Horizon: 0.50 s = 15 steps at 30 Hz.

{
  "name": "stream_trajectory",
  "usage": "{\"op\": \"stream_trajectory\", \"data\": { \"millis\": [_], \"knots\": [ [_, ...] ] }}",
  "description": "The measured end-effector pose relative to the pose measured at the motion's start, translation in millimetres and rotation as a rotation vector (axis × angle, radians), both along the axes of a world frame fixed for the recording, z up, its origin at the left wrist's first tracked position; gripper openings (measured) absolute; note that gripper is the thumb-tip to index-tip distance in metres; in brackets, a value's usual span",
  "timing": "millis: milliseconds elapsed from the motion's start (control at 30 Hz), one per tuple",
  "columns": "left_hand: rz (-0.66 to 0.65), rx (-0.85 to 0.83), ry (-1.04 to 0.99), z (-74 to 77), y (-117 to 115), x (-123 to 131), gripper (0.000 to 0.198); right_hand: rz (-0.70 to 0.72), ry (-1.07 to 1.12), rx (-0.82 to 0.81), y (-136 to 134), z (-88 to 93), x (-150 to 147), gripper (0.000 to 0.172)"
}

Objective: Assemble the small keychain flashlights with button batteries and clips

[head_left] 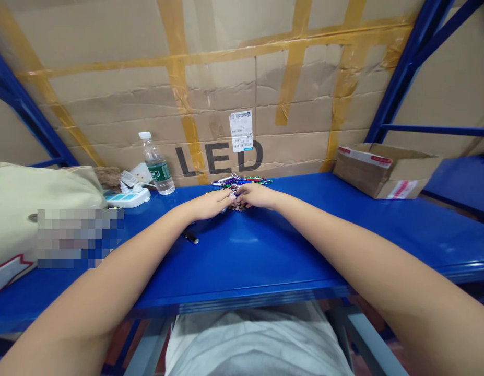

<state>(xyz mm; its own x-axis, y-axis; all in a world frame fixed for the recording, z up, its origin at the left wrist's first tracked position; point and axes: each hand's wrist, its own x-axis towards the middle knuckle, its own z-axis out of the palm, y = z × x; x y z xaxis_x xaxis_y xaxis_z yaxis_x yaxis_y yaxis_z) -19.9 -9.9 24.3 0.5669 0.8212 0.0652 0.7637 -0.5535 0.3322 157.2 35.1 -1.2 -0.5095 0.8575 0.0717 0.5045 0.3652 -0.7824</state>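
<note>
Both arms stretch forward over a blue shelf top (265, 245). My left hand (212, 202) and my right hand (255, 196) meet at its far middle, fingers curled together on a small item too small to name. Just behind them lies a pile of several small coloured keychain flashlights (242, 180). Under the hands is a small heap of dark little parts (237, 208). A single black cylinder (190, 237) lies on the shelf beside my left forearm.
A water bottle (157, 164) stands back left beside a white power strip (128, 197). A cream cloth bag (34, 214) fills the left end. An open cardboard box (385, 169) sits at the right. Taped cardboard marked LED (220, 156) forms the back wall.
</note>
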Motion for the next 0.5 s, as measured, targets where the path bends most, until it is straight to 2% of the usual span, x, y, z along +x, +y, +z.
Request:
{"op": "stream_trajectory", "data": {
  "millis": [67,167,300,400,500],
  "knots": [
    [-0.041,-0.016,-0.004,5.5,-3.0,-1.1,0.04,0.008,-0.013,-0.008,-9.0,3.2,3.0,0.021],
    [-0.069,0.039,-0.022,17.8,-7.1,-7.5,0.036,0.042,-0.074,0.08,-22.9,8.2,9.9,0.023],
    [0.027,0.175,0.005,29.5,-10.5,-23.8,0.03,0.105,-0.22,0.283,-28.5,12.9,20.2,0.025],
    [0.077,0.246,0.067,27.6,-8.7,-35.2,0.029,0.143,-0.453,0.427,-22.2,12.3,26.0,0.019],
    [0.071,0.237,0.119,19.9,-3.9,-41.0,0.03,0.204,-0.547,0.436,-16.4,10.1,28.1,0.016]
  ]
}}
